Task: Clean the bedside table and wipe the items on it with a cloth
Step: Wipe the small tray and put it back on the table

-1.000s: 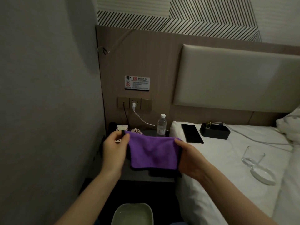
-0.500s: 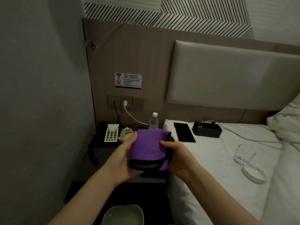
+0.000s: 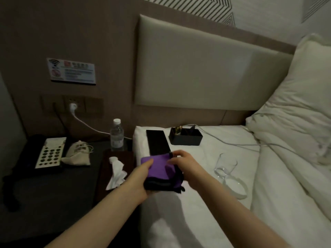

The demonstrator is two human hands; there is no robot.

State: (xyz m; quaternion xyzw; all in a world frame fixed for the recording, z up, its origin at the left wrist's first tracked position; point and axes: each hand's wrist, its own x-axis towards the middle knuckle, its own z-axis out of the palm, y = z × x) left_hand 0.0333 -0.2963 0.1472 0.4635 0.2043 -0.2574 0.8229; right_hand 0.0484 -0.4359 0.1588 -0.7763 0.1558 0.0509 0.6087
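Both hands on the folded purple cloth [image 3: 157, 169] over the bed's edge beside the bedside table [image 3: 53, 185], left hand [image 3: 138, 183] gripping underneath, right hand [image 3: 186, 162] pinching the top fold; soft, light, floppy, probably best gripped as a wad.

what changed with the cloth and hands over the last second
The purple cloth, held spread open between both hands a second ago, is now folded into a thick pad. The left hand grips it from below and the right hand pinches its top edge. It now sits over the edge of the bed, no longer over the bedside table. The phone, pouch, bottle and glass lie as before.
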